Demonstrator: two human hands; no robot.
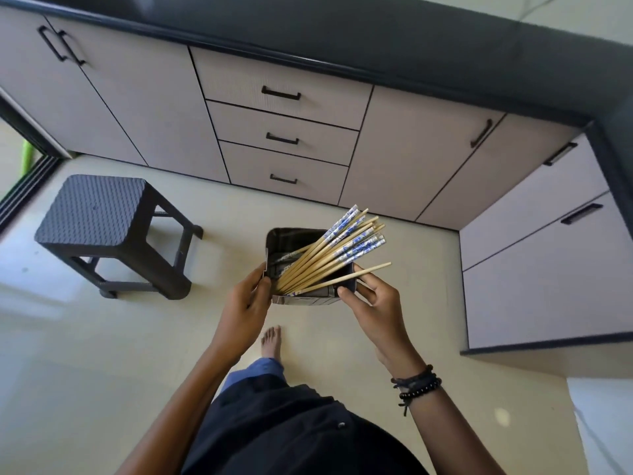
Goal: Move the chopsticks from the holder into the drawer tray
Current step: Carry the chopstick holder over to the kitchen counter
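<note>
A dark square holder (281,240) is held in the air over the floor, at the middle of the head view. Several wooden chopsticks (334,250) with blue-and-white patterned ends lean out of it toward the upper right. My left hand (245,308) grips the holder's left near corner. My right hand (371,299) grips its right near corner, thumb inside the rim; one chopstick lies across the fingers. A stack of three drawers (282,132) with black handles, all closed, sits in the cabinet ahead. No drawer tray is visible.
A dark plastic stool (99,221) stands on the beige floor to the left. Cabinets under a dark countertop (411,39) run across the back and down the right side. My bare foot (272,341) is below the holder.
</note>
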